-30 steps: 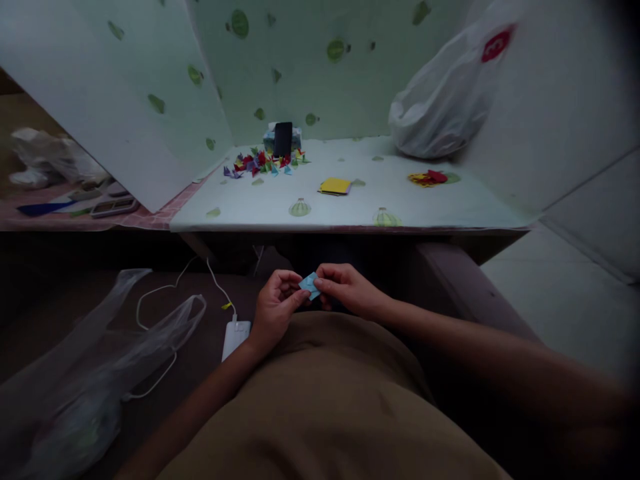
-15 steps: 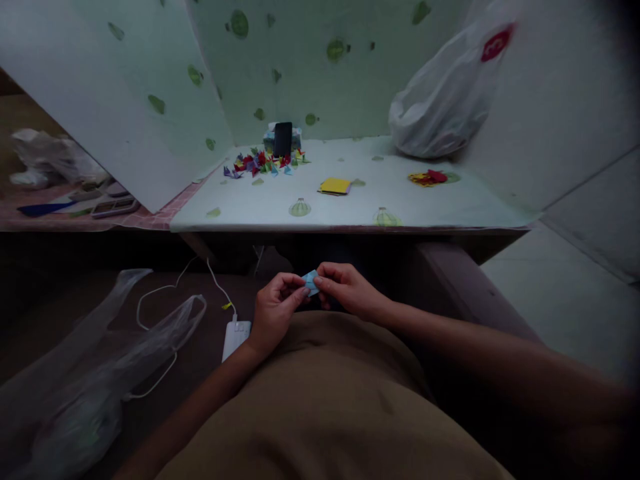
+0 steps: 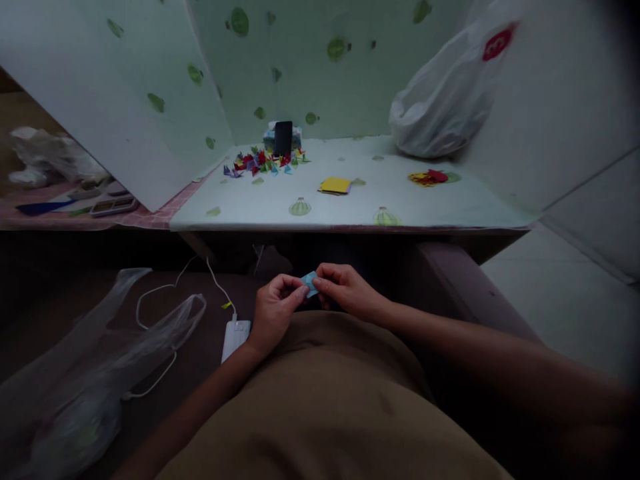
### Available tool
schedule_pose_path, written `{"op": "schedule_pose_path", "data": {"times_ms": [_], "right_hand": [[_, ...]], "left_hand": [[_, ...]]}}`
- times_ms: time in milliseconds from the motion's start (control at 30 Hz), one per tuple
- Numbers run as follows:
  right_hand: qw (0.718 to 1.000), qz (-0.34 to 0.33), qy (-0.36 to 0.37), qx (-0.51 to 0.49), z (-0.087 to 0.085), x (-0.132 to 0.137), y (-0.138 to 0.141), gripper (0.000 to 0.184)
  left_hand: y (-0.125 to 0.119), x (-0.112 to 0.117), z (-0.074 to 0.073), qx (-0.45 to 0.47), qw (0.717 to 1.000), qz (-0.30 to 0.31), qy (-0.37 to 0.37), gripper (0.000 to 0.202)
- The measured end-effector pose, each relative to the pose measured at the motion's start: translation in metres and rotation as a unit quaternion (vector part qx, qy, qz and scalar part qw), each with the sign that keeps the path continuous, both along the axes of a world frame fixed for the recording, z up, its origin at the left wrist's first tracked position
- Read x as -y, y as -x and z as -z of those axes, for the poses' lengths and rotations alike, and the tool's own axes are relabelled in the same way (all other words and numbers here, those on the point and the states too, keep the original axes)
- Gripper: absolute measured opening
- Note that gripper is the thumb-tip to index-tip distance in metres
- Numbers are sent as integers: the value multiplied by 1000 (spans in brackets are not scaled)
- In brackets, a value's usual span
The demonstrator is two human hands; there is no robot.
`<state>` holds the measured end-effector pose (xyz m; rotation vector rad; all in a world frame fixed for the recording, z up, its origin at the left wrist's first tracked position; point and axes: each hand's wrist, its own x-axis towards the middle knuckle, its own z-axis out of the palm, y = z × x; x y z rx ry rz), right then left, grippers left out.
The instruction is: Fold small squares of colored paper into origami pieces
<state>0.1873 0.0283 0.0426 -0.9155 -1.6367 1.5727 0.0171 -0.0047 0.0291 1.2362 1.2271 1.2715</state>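
Note:
A small folded piece of light blue paper (image 3: 309, 283) is pinched between both my hands, low in front of my lap and below the table edge. My left hand (image 3: 275, 311) grips its left side with thumb and fingers closed. My right hand (image 3: 346, 291) pinches its right side. Most of the paper is hidden by my fingers. On the table beyond lie a stack of yellow paper squares (image 3: 335, 186), a heap of several small coloured folded paper pieces (image 3: 263, 162) and a red and yellow paper scrap pile (image 3: 429, 177).
A dark phone (image 3: 283, 139) leans on a box at the back of the table (image 3: 250, 213). A white plastic bag (image 3: 443, 100) sits back right. By my left leg lie a white power bank (image 3: 235, 337) with cable and a clear plastic bag (image 3: 95, 373).
Both hands stay together on the blue paper; my left fingers have closed over more of it, and less paper shows than a second ago.

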Motion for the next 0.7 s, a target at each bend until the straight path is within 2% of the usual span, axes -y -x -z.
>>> {"op": "schedule_pose_path", "data": {"times_ms": [700], "right_hand": [[1000, -15, -1, 23, 1, -1, 0, 25]], "left_hand": [[-3, -1, 0, -21, 999, -26, 6, 19]]}}
